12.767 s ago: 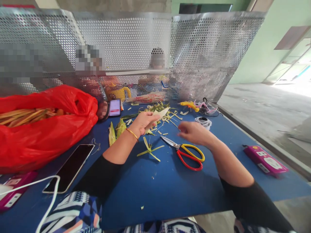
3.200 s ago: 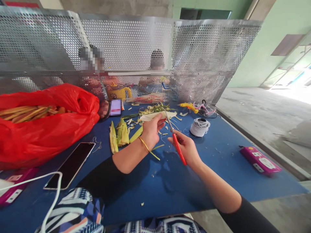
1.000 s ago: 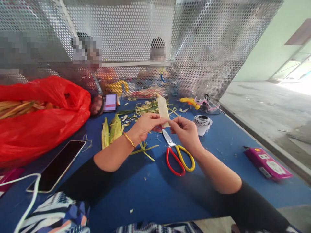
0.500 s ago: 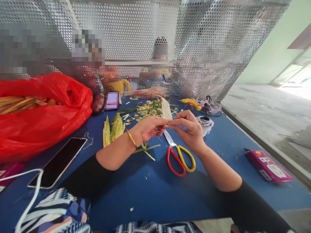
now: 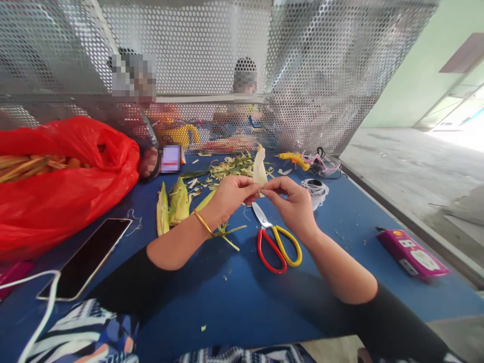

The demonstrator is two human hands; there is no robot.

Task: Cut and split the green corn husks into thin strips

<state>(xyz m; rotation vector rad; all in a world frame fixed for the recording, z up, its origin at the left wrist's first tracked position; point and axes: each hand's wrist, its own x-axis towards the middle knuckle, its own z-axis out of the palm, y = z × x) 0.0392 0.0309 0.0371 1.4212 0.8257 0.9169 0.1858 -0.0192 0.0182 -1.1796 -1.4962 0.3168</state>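
Note:
Between my two hands a pale corn husk piece (image 5: 259, 166) stands upright, its tip curling at the top. My left hand (image 5: 235, 195) pinches its lower edge from the left. My right hand (image 5: 291, 201) pinches the same lower edge from the right, the fingertips of both hands nearly touching. Just below them lie scissors (image 5: 269, 228) with one red and one yellow handle, blades pointing away. Green corn husks (image 5: 178, 201) rest left of my left wrist, and husk scraps (image 5: 234, 167) are heaped behind my hands.
A red plastic bag (image 5: 75, 191) with dried husks fills the left side, near a phone (image 5: 88, 257). To the right are a roll of white cord (image 5: 316, 190), a yellow glue gun (image 5: 295, 160), goggles (image 5: 327, 165) and a purple pack (image 5: 412, 253). A perforated metal screen (image 5: 204, 60) closes off the back.
The husk piece has turned and become more upright and folded between my fingers. My hands remain together at its base. The whole view has shifted slightly.

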